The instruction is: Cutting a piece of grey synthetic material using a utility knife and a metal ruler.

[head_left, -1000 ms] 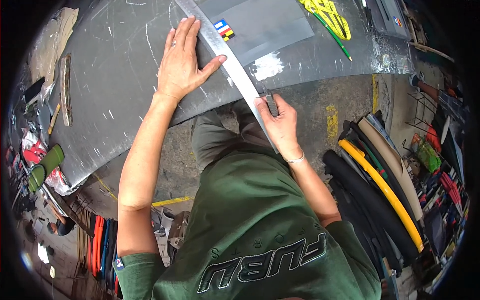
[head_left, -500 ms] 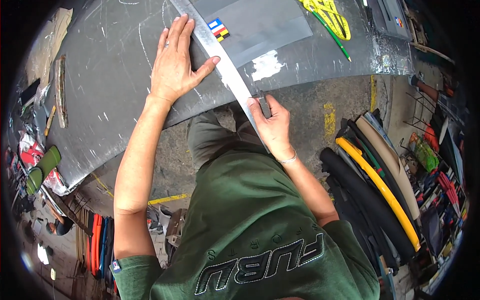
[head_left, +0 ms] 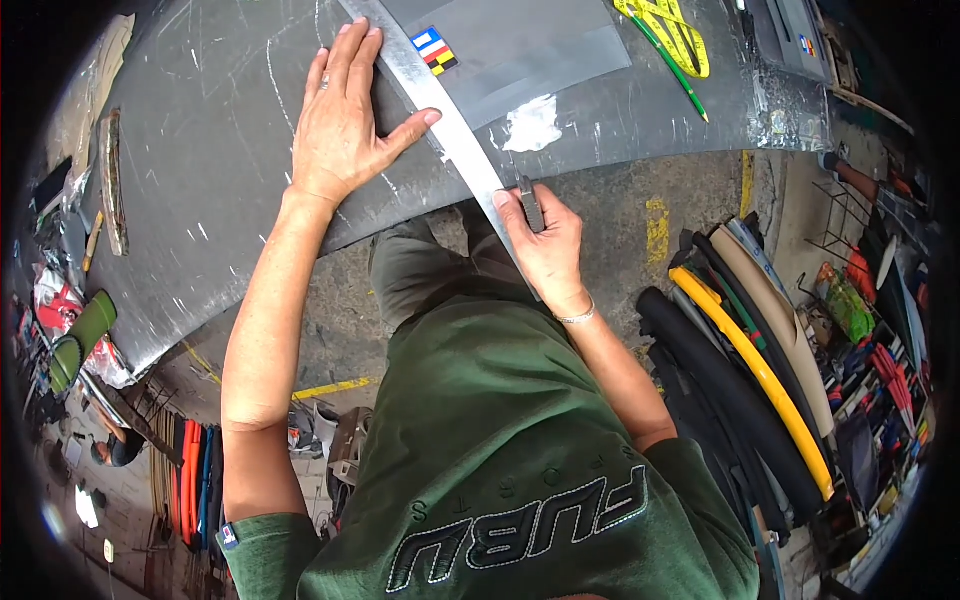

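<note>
- Changes are slight over the last second: the left hand point(head_left: 338, 135) and right hand point(head_left: 550, 240) sit a little farther toward 9 o'clock in view. Some rolls on the floor point(head_left: 600, 240) have slid that way too, so part of it may be the camera turning.
- Left hand: open and flat on the worktop point(head_left: 225, 120), fingers toward 12, thumb out toward 2 and lying on the ruler point(head_left: 463, 150). It grasps nothing; it seems to steady the ruler by pressing.
- Right hand: at about 5 o'clock from the left, closed round a dark ridged tool point(head_left: 531, 207), thumb overlapping the ruler. Whether a blade is out, I cannot tell.
- Ruler: slants from 11 toward 5, its near end past the worktop's edge. Ruler, hands and tool keep much the same arrangement, so the setup looks held rather than reset.
- Sheet point(head_left: 530, 40): grey, just beside the ruler toward 1, with a coloured label point(head_left: 435, 52) near it. Whether the ruler overlaps the sheet, I cannot tell.
- Farther toward 1: yellow tape point(head_left: 693, 58) and green pencil point(head_left: 677, 78), close together.
- Outermost: a stick point(head_left: 113, 180) toward 10; yellow roll point(head_left: 756, 370) and black roll point(head_left: 715, 385) toward 4.
</note>
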